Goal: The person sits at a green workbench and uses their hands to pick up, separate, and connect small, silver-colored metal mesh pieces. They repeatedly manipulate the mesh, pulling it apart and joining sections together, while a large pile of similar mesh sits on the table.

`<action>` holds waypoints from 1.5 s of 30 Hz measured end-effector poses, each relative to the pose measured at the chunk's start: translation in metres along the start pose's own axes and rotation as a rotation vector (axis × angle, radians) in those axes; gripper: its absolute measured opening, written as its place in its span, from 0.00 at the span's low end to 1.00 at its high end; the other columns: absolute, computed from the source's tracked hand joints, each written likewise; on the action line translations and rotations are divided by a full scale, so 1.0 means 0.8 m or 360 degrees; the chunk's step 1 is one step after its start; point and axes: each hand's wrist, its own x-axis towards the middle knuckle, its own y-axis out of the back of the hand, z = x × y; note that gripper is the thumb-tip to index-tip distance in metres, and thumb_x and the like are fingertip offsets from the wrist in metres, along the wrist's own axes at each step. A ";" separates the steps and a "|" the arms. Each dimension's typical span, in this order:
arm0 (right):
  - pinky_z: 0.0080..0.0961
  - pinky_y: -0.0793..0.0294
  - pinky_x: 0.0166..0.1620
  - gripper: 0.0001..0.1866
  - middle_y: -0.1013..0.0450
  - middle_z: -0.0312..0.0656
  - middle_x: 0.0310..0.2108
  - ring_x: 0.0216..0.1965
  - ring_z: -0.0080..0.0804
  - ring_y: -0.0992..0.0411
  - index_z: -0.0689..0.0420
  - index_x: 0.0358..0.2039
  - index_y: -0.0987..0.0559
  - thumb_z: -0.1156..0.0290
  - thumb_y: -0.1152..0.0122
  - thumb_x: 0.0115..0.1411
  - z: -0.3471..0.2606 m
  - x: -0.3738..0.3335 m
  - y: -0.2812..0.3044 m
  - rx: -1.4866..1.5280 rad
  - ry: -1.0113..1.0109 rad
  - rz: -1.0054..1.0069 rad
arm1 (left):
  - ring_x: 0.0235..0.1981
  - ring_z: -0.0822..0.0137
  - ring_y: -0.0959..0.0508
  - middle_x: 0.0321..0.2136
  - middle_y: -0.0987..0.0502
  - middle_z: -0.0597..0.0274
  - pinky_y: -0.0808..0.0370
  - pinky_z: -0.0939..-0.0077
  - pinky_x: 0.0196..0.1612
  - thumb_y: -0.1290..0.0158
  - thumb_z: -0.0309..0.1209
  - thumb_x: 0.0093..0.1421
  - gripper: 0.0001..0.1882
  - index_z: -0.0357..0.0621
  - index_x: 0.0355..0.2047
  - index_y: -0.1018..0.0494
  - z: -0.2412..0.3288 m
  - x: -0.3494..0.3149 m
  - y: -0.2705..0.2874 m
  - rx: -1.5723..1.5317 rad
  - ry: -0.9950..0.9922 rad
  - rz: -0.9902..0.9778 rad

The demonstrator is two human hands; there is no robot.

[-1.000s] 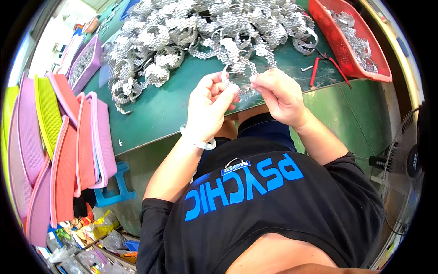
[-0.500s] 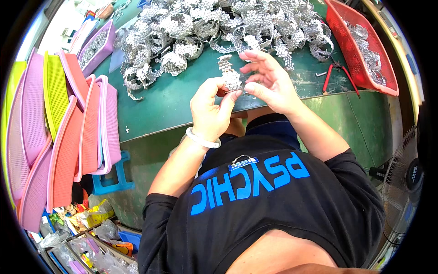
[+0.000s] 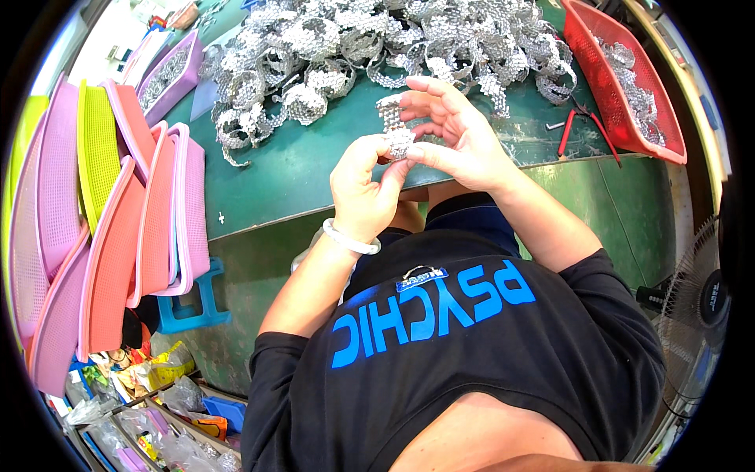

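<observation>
A silvery metal link bracelet (image 3: 393, 118), like a watch band, stands curved upright above the near edge of the green table. My left hand (image 3: 363, 189) pinches its lower end between thumb and fingers; a white bangle circles that wrist. From the other side, my right hand (image 3: 464, 145) curls round the band, the thumb at its lower part and the fingertips by its upper part. Part of the band is covered by my fingers. Beyond my hands lies a big heap of similar metal link bands (image 3: 314, 47).
To the right are red-handled pliers (image 3: 588, 126) and a red basket (image 3: 668, 149) with more bands. Pink, purple and green plastic baskets (image 3: 106, 197) stack at the left, above a blue stool (image 3: 208, 303). A purple tray (image 3: 185, 75) holds small metal parts. A fan (image 3: 692, 315) stands right.
My right hand has moved slightly left and closed in on the band, its fingers now against it. The left hand keeps its pinch almost in place.
</observation>
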 end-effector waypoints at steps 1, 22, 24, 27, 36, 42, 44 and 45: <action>0.27 0.35 0.50 0.38 0.36 0.44 0.49 0.48 0.30 0.36 0.55 0.58 0.43 0.76 0.35 0.48 0.001 0.000 0.000 0.0002 0.0022 -0.0003 | 0.30 0.75 0.29 0.30 0.27 0.65 0.31 0.82 0.35 0.43 0.18 0.50 0.09 0.38 0.32 0.29 -0.001 0.000 0.000 -0.0013 -0.0005 -0.0004; 0.29 0.38 0.54 0.41 0.39 0.47 0.54 0.54 0.34 0.38 0.60 0.59 0.44 0.78 0.33 0.45 0.008 0.003 -0.001 -0.0157 0.0347 0.0002 | 0.36 0.72 0.30 0.40 0.31 0.58 0.31 0.81 0.39 0.49 0.15 0.49 0.13 0.36 0.36 0.32 -0.007 -0.004 0.004 0.0078 -0.0047 -0.0018; 0.30 0.39 0.55 0.42 0.40 0.48 0.55 0.55 0.35 0.39 0.60 0.59 0.45 0.79 0.34 0.45 0.008 0.003 0.000 -0.0269 0.0436 -0.0013 | 0.37 0.71 0.30 0.41 0.33 0.57 0.31 0.80 0.40 0.49 0.14 0.48 0.15 0.36 0.38 0.32 -0.006 -0.005 0.005 0.0064 -0.0038 -0.0027; 0.31 0.39 0.55 0.42 0.40 0.49 0.55 0.56 0.36 0.40 0.60 0.59 0.45 0.81 0.34 0.44 0.008 0.002 0.000 -0.0364 0.0500 -0.0019 | 0.32 0.66 0.28 0.37 0.30 0.53 0.29 0.78 0.35 0.48 0.16 0.44 0.16 0.38 0.35 0.32 -0.004 -0.004 0.003 0.0023 -0.0043 0.0105; 0.30 0.35 0.52 0.38 0.36 0.45 0.52 0.53 0.36 0.36 0.58 0.55 0.38 0.79 0.33 0.42 0.007 0.003 -0.005 -0.0582 0.0690 0.0103 | 0.40 0.70 0.30 0.43 0.33 0.56 0.32 0.78 0.44 0.50 0.22 0.53 0.23 0.34 0.50 0.40 0.017 0.002 0.011 -0.0626 0.0441 0.0093; 0.37 0.33 0.50 0.35 0.35 0.49 0.49 0.49 0.48 0.34 0.59 0.51 0.34 0.81 0.34 0.38 0.005 0.006 -0.006 -0.1248 0.1164 0.0142 | 0.39 0.71 0.30 0.43 0.33 0.54 0.29 0.79 0.42 0.45 0.34 0.57 0.31 0.34 0.55 0.45 0.031 0.020 0.007 -0.0799 0.0777 0.0027; 0.40 0.32 0.50 0.34 0.34 0.50 0.47 0.48 0.51 0.34 0.60 0.49 0.32 0.81 0.34 0.37 0.006 0.006 -0.008 -0.1369 0.1333 0.0170 | 0.39 0.72 0.30 0.42 0.33 0.54 0.30 0.79 0.42 0.44 0.32 0.56 0.31 0.35 0.55 0.46 0.030 0.024 0.004 -0.0860 0.0816 0.0054; 0.40 0.33 0.50 0.34 0.34 0.50 0.48 0.48 0.51 0.34 0.60 0.49 0.33 0.81 0.34 0.37 0.008 0.007 -0.008 -0.1393 0.1371 0.0181 | 0.39 0.72 0.30 0.42 0.33 0.55 0.30 0.79 0.42 0.44 0.32 0.56 0.31 0.36 0.55 0.46 0.030 0.025 0.004 -0.0891 0.0835 0.0069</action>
